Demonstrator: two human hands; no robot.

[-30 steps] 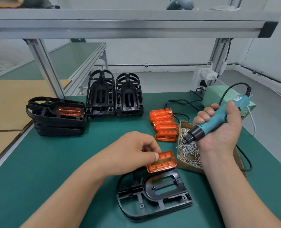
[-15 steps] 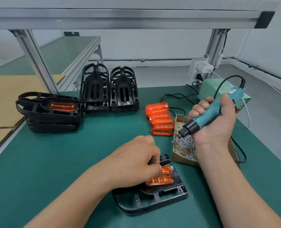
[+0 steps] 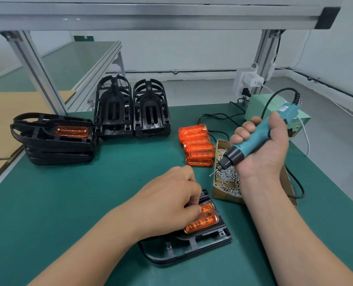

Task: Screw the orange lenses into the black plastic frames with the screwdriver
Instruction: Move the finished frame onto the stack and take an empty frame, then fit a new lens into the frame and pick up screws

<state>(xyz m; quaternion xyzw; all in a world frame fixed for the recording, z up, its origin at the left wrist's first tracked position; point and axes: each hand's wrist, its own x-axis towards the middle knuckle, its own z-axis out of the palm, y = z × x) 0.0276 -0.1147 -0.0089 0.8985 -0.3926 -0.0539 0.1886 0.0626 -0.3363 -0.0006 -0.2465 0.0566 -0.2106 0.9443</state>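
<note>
Green bench mat (image 3: 68, 203): left hand (image 3: 167, 205) has its fingers curled onto the lens (image 3: 202, 222), seating it in the frame (image 3: 192, 246) at 6 o'clock, probably to line up the holes. Right hand (image 3: 262, 149) is wrapped around the screwdriver (image 3: 252, 141) at 2 o'clock, tip over the screws (image 3: 227, 178), likely to grab 1.

Left grip (image 3: 169, 203) palm-down, fingers curled; right grip (image 3: 262, 153) raised, fisted.
</note>
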